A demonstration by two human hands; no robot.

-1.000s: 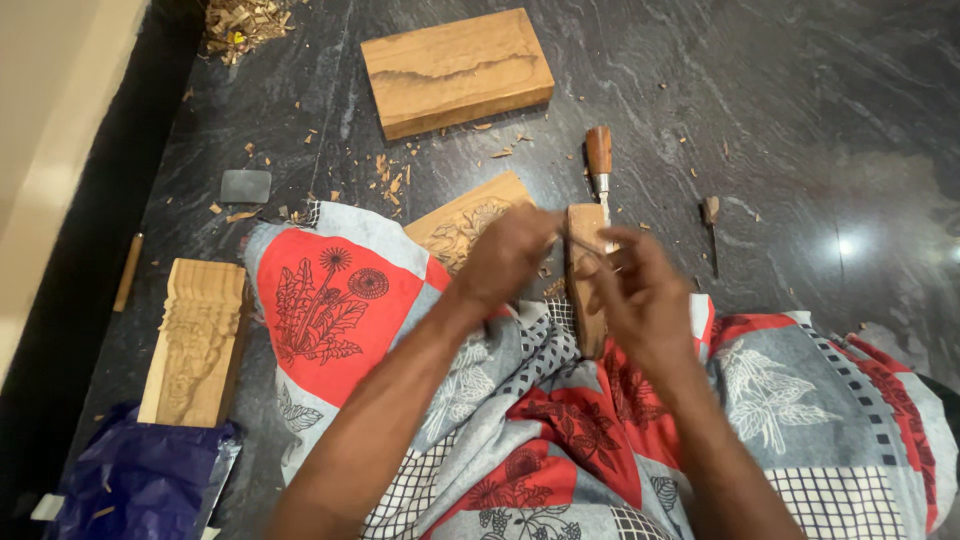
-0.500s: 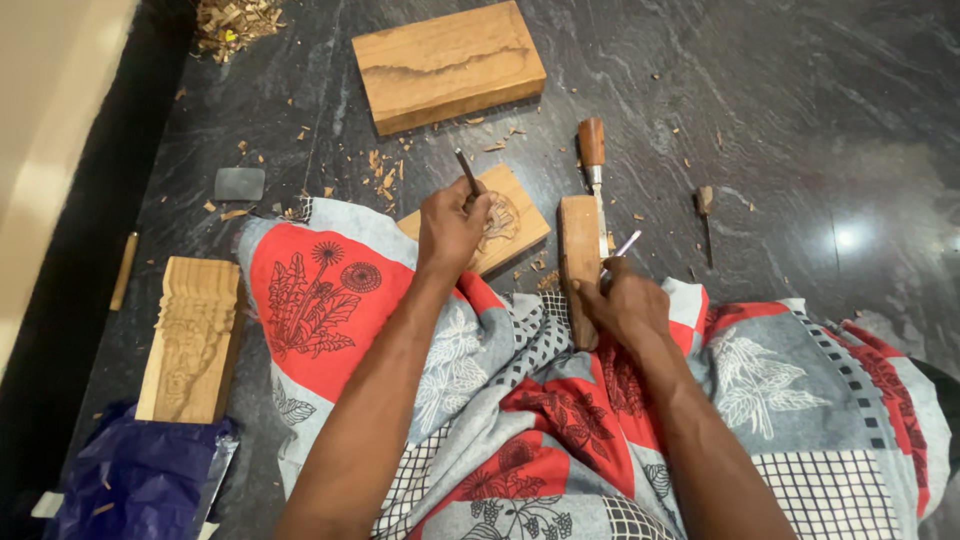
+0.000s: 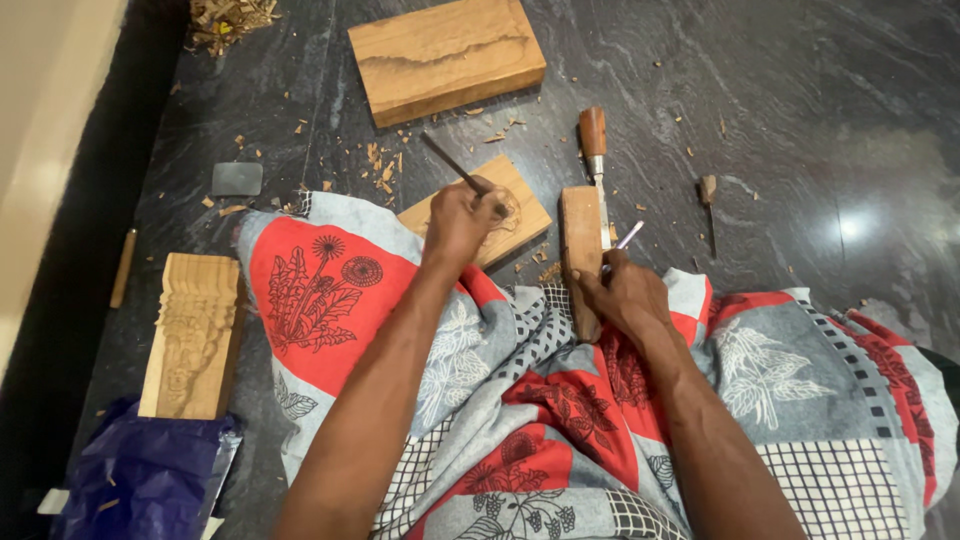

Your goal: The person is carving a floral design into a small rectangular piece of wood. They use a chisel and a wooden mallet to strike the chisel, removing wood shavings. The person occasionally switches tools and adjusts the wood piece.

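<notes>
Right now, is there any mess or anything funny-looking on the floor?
Yes. Wood chips lie scattered on the dark floor beside the small carved block under the left hand, with a bigger pile of shavings at the top edge. Nothing looks broken.

Home woodcarving spot: dark stone floor [image 3: 800, 120], wood blocks [image 3: 445, 58], shavings [image 3: 228, 15], chisels [image 3: 594, 150].

A large wooden block [image 3: 447, 58] lies on the dark stone floor [image 3: 800, 100]. Left of the block sit wood shavings [image 3: 230, 15]; below them, a grey stone [image 3: 237, 179], a carved plank [image 3: 192, 335] and a blue bag [image 3: 145, 475].
</notes>
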